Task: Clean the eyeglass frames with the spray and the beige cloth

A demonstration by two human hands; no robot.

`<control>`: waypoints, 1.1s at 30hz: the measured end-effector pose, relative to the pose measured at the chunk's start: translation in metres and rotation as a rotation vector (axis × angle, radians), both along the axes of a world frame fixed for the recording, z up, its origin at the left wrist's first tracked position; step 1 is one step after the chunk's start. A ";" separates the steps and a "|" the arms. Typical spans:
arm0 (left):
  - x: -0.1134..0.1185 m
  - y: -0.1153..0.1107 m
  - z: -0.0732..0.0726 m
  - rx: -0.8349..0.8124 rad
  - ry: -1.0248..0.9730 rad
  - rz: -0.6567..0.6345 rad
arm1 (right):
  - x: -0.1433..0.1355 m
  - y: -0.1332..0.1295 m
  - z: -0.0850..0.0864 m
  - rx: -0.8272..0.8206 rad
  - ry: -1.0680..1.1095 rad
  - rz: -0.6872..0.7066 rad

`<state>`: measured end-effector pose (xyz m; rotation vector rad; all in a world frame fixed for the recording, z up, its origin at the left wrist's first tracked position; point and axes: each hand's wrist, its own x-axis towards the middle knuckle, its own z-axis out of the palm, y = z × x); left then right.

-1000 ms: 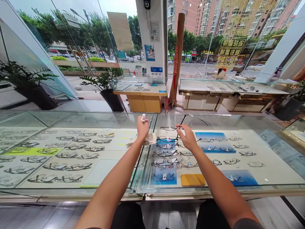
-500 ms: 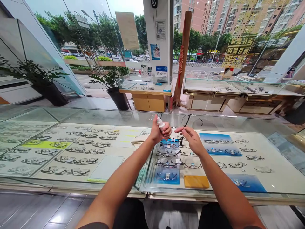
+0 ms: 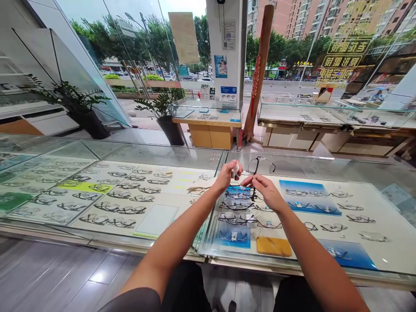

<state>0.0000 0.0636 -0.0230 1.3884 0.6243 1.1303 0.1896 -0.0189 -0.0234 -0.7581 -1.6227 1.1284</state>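
Above the glass counter, my left hand (image 3: 227, 175) is wrapped round a small white spray bottle (image 3: 235, 170), most of it hidden by the fingers. To its right, my right hand (image 3: 265, 190) pinches a pair of dark-framed eyeglasses (image 3: 258, 165) between thumb and fingers. The eyeglasses are turned on edge, their lenses above the fingertips. Bottle and eyeglasses are close together, with a small gap between them. Whether any spray is coming out cannot be made out.
Beneath both hands runs a glass display counter (image 3: 208, 253) with rows of eyeglasses inside. A yellow-brown block (image 3: 273, 246) lies by its near edge. Beyond are potted plants (image 3: 169, 123), a wooden post (image 3: 260, 73) and more display cases (image 3: 292, 115).
My left hand has turned the spray bottle toward the eyeglasses and come closer to them. My right hand keeps its pinch on the frame. The whole view has shifted slightly.
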 end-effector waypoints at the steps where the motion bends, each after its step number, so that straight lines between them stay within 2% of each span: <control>1: 0.001 0.000 -0.002 0.033 0.045 0.034 | -0.001 0.000 0.000 -0.002 -0.005 0.015; 7: 0.005 -0.004 -0.009 0.190 0.224 0.115 | -0.005 -0.002 -0.004 -0.023 -0.041 0.083; 17: 0.005 -0.011 -0.004 0.274 0.327 0.182 | -0.003 0.000 -0.007 -0.010 -0.062 0.094; 21: 0.006 -0.012 -0.008 0.312 0.390 0.236 | 0.003 0.006 -0.010 0.016 0.014 -0.042; 25: 0.009 -0.017 -0.008 0.339 0.458 0.201 | 0.005 0.012 -0.015 0.054 0.094 -0.209; 29: 0.011 -0.022 -0.007 0.392 0.490 0.126 | 0.002 0.015 -0.019 0.055 0.130 -0.244; 33: 0.012 -0.023 -0.005 0.409 0.498 0.151 | 0.001 0.015 -0.022 0.033 0.169 -0.249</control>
